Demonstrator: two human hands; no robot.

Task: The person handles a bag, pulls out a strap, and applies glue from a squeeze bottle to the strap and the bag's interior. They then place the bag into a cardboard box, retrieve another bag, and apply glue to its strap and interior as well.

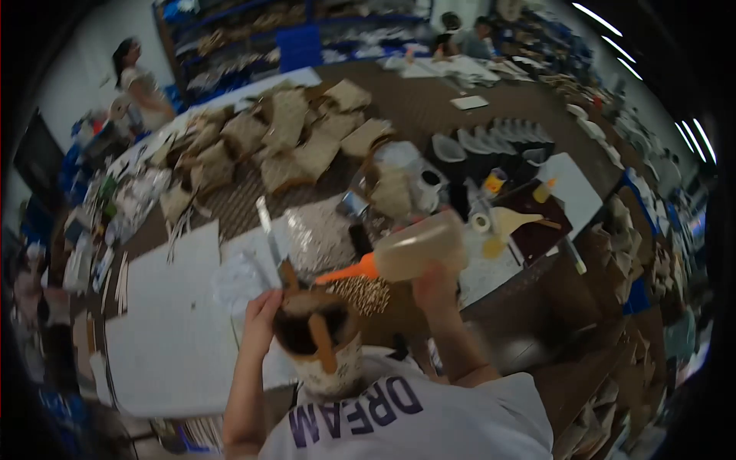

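Observation:
My right hand [435,285] is wrapped around a squeeze bottle [422,244] of cloudy, pale liquid. The bottle lies tilted on its side, and its orange nozzle [349,271] points left, above the rim of a bucket-shaped bag [331,376]. This bag has a pale patterned outside, a dark inside and a brown strap [322,341] across its opening. At the bag's left rim, my left hand [264,310] is closed on the edge; its fingertips are partly hidden. A pile of small golden metal pieces [364,295] lies just beyond the bag, beside a clear plastic bag of pale bits [322,234].
Pale fabric bag pieces [287,146] are heaped across the table. White boards [169,322] lie to the left. At right stand a row of dark-edged cups [491,142], a tape roll [481,223] and a yellow-tipped bottle [544,191]. Other people are farther back.

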